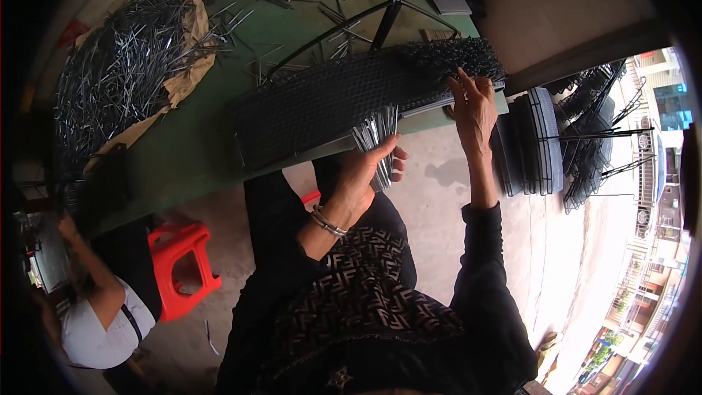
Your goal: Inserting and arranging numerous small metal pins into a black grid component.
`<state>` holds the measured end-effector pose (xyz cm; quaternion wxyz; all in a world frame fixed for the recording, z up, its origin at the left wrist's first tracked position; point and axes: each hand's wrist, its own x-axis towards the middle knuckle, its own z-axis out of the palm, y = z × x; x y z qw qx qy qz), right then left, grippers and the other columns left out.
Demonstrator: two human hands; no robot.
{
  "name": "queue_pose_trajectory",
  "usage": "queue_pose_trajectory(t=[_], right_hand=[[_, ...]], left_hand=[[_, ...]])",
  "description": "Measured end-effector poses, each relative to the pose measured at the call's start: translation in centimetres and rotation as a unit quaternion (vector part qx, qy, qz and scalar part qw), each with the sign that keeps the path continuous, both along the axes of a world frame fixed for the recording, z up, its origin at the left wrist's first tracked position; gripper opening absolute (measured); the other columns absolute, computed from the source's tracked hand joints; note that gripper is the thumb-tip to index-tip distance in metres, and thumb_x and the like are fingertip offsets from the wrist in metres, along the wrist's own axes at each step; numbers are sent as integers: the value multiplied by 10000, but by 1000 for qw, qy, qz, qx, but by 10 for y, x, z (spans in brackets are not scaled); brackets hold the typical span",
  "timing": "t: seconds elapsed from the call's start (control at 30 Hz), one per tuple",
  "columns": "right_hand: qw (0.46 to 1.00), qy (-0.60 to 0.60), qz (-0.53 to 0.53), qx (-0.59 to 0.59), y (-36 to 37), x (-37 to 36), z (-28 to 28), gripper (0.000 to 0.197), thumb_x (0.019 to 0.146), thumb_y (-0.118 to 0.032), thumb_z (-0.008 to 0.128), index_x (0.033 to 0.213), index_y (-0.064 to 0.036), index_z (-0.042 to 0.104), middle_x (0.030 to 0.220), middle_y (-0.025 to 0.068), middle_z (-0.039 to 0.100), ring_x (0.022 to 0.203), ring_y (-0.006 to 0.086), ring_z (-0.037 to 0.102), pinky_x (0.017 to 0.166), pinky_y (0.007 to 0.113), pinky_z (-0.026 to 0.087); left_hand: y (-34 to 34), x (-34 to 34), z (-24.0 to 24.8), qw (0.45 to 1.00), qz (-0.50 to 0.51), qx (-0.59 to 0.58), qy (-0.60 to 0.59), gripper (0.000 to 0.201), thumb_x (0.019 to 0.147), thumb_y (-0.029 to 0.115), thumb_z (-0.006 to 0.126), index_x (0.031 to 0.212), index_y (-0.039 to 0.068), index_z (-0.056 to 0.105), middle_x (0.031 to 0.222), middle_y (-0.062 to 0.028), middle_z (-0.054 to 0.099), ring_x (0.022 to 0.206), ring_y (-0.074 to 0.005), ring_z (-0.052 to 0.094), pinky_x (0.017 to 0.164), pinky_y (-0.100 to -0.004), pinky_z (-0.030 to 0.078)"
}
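Observation:
My left hand is closed round a bundle of thin, shiny metal strips, held upright just in front of the table edge. A long black honeycomb mesh rack lies along that edge. Dense dark pieces stick up from the rack's right part. At its right end is my right hand, fingers bent and pinched at the near edge of those dark pieces. Whatever the fingertips hold is too small to make out.
A big heap of thin strips lies on brown paper at the left of the green table. Dark metal bars stand behind the rack. Stacked black racks are at right. A red stool and a co-worker are at lower left.

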<state>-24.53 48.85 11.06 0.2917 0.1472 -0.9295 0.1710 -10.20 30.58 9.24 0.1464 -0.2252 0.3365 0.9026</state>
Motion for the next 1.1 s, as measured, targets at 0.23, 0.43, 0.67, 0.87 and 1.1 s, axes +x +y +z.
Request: queue_pose_trajectory(t=[0.23, 0.43, 0.67, 0.87, 1.1], right_hand=[[785, -483, 255, -293, -31, 44, 25, 363, 928, -257, 671, 1117, 52, 639, 843, 59, 644, 695, 100, 570, 625, 249, 480], [752, -517, 262, -314, -36, 41, 26, 159, 915, -108, 637, 982, 35, 619, 828, 58, 632, 705, 107, 595, 638, 261, 499], [803, -430, 225, -345, -41, 31, 47, 117, 934, -70, 577, 1000, 26, 587, 845, 102, 684, 768, 154, 683, 715, 271, 552], [896, -202, 147, -366, -60, -12, 24, 116, 952, -82, 565, 1022, 5, 595, 879, 110, 707, 799, 151, 697, 719, 270, 544], [961, -96, 89, -242, -79, -40, -5, 152, 926, -164, 612, 1001, -32, 614, 805, 99, 723, 756, 145, 709, 687, 270, 530]], left_hand=[[0, 1, 11, 999, -13, -30, 38, 293, 897, 232, 686, 1118, 52, 618, 942, -88, 696, 724, -158, 674, 559, -266, 517], [-6, 5, 15, 997, -16, -64, 35, 304, 896, 228, 683, 1130, 45, 621, 974, -95, 703, 800, -177, 704, 569, -271, 523], [-13, 0, -1, 1000, 4, -24, 3, 351, 914, 282, 675, 1181, 67, 599, 1017, -114, 692, 882, -214, 697, 688, -343, 564], [-11, -6, -13, 998, 18, 61, -22, 339, 951, 282, 626, 1222, 84, 579, 1061, -146, 667, 990, -275, 666, 803, -434, 577], [-9, -4, -11, 998, 32, 39, -41, 308, 967, 244, 596, 1218, 66, 577, 1012, -143, 672, 835, -191, 660, 679, -334, 568]])
